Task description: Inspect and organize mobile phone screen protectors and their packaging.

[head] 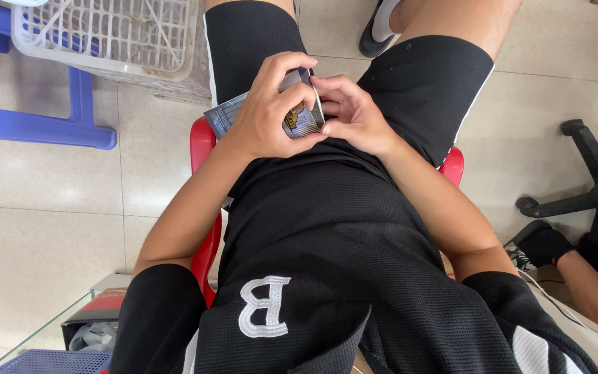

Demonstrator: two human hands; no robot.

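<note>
In the lap: a person sits on a red plastic chair point(202, 149), both hands meeting over the black shorts.
Left hand point(266, 114): fingers curled over the top and near face of a small printed packet point(299, 118), thumb underneath, clamped on it.
Right hand point(354, 114): fingers bent and drawn together at the packet's right edge, tips pressing on that edge; thumb lies against the lower corner.
Packet: flat, grey-blue with a coloured picture on its face, held tilted above the left thigh, between the two hands; its far end sticks out past the left wrist.
Clothing: black shorts and a black knitted top point(327, 277) with a white letter on it.
Upper left: a white plastic lattice basket point(105, 34) rests on a blue plastic stool point(36, 125), well apart from the hands.
Lower left: the corner of a glass tabletop point(50, 332), with a dark box and a blue lattice tray beneath it.
Right side: the black base of an office chair point(590, 187), and beside it another person's leg in a black sock point(545, 242).
Floor: pale tiles point(36, 228).
</note>
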